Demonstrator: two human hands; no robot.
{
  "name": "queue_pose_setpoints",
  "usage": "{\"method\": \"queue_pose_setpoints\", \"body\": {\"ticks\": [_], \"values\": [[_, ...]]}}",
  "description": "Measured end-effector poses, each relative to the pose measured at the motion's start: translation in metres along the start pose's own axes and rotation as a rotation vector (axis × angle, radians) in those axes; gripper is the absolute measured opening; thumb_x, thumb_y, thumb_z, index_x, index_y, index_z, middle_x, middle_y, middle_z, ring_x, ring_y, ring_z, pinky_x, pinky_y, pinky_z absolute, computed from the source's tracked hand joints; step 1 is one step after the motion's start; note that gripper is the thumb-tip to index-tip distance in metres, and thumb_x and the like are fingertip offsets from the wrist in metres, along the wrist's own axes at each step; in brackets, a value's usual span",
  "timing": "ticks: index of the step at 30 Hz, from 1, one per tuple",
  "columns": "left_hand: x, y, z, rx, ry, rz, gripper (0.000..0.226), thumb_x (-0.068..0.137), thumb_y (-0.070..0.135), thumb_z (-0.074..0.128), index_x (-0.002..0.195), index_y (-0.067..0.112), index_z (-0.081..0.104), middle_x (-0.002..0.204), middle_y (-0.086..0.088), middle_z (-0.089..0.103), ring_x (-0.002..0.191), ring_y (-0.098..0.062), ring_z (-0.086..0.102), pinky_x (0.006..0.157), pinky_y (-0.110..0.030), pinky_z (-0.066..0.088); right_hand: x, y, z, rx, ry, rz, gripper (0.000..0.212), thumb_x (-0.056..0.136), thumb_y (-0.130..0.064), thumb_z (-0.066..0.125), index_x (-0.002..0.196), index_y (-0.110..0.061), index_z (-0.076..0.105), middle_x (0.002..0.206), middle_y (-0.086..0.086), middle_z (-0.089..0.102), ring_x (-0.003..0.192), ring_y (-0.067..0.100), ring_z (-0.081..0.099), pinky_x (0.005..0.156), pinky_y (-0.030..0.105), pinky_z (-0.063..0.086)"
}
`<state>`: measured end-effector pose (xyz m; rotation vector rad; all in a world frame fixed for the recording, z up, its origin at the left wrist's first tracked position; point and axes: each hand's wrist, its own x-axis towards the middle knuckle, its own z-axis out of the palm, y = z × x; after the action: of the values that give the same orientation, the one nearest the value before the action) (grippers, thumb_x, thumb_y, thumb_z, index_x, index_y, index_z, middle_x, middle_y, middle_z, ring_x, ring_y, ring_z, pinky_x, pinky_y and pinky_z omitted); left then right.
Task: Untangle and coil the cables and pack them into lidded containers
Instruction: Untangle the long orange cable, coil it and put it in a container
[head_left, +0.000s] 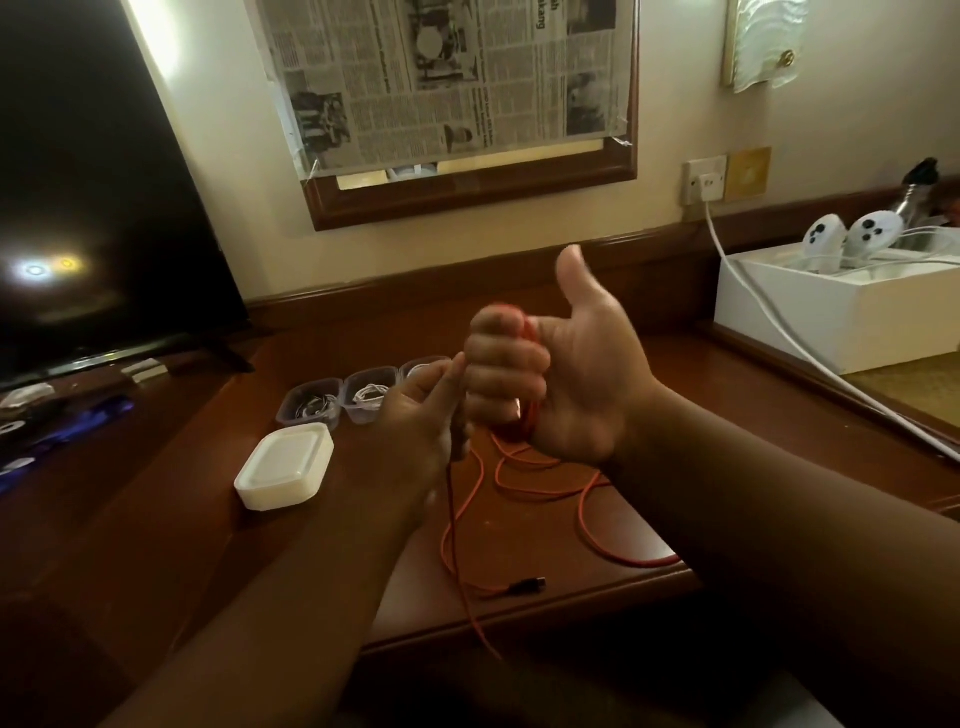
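Dark wooden desk (545, 519) under dim lamplight, a switched-off TV (104, 208) to the left. From the head view, the right hand (561, 374) curls its fingers round turns of orange cable (519, 488), thumb up; the left hand (415, 415) pinches the strand feeding it. Most of the cable lies loose on the desk (one stretch hangs over the front edge). Three small tubs (317, 405) hold white cables beside a stack of lids (285, 467). The crossed slack could snag or knot if it's pulled in quickly.
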<state>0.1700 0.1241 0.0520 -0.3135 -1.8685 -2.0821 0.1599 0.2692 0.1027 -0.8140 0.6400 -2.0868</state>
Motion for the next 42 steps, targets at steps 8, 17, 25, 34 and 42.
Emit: {"method": "queue_pose_setpoints", "body": {"ticks": [8, 17, 25, 34, 42], "values": [[-0.013, 0.01, 0.0, 0.477, -0.104, 0.126, 0.025, 0.096, 0.034, 0.06, 0.079, 0.021, 0.073, 0.048, 0.005, 0.043, 0.045, -0.023, 0.033, 0.046, -0.034, 0.024, 0.004, 0.008, -0.02, -1.418, 0.499, -0.673, 0.065, 0.096, -0.058, 0.03, 0.066, -0.004, 0.051, 0.052, 0.009, 0.044, 0.043, 0.025, 0.041, 0.042, 0.036, 0.032], [0.008, 0.023, -0.023, 0.132, 0.005, 0.108, 0.03, 0.082, 0.041, 0.076, 0.063, 0.02, 0.067, 0.053, -0.003, 0.042, 0.047, -0.017, 0.034, 0.049, -0.03, 0.025, -0.007, 0.011, 0.001, -0.422, 0.143, 0.104, 0.083, 0.086, -0.083, 0.01, 0.062, -0.011, 0.045, 0.047, 0.0, 0.033, 0.04, 0.015, 0.03, 0.048, 0.026, 0.027], [-0.019, 0.014, -0.004, 0.594, -0.124, 0.225, 0.017, 0.09, 0.039, 0.064, 0.082, 0.03, 0.075, 0.062, -0.001, 0.063, 0.055, -0.027, 0.055, 0.054, -0.033, 0.044, 0.005, 0.003, -0.004, -0.788, 0.444, -0.625, 0.063, 0.093, -0.064, 0.027, 0.083, -0.007, 0.053, 0.064, 0.006, 0.049, 0.056, 0.023, 0.046, 0.054, 0.033, 0.041], [-0.005, 0.037, -0.02, 0.572, -0.069, 0.284, 0.025, 0.074, 0.043, 0.08, 0.073, 0.021, 0.068, 0.061, -0.003, 0.06, 0.054, -0.029, 0.053, 0.05, -0.038, 0.045, -0.004, 0.003, -0.006, -1.02, 0.417, 0.266, 0.078, 0.091, -0.077, 0.014, 0.065, -0.012, 0.048, 0.047, 0.0, 0.042, 0.04, 0.015, 0.034, 0.046, 0.025, 0.03], [-0.009, 0.014, -0.001, -0.096, 0.074, 0.008, 0.02, 0.069, 0.04, 0.072, 0.08, 0.024, 0.075, 0.065, -0.01, 0.046, 0.053, -0.015, 0.038, 0.05, -0.025, 0.026, -0.003, 0.002, -0.006, 0.079, -0.025, 0.082, 0.082, 0.084, -0.085, 0.022, 0.071, -0.01, 0.052, 0.054, 0.002, 0.044, 0.047, 0.016, 0.044, 0.054, 0.028, 0.035]]}}
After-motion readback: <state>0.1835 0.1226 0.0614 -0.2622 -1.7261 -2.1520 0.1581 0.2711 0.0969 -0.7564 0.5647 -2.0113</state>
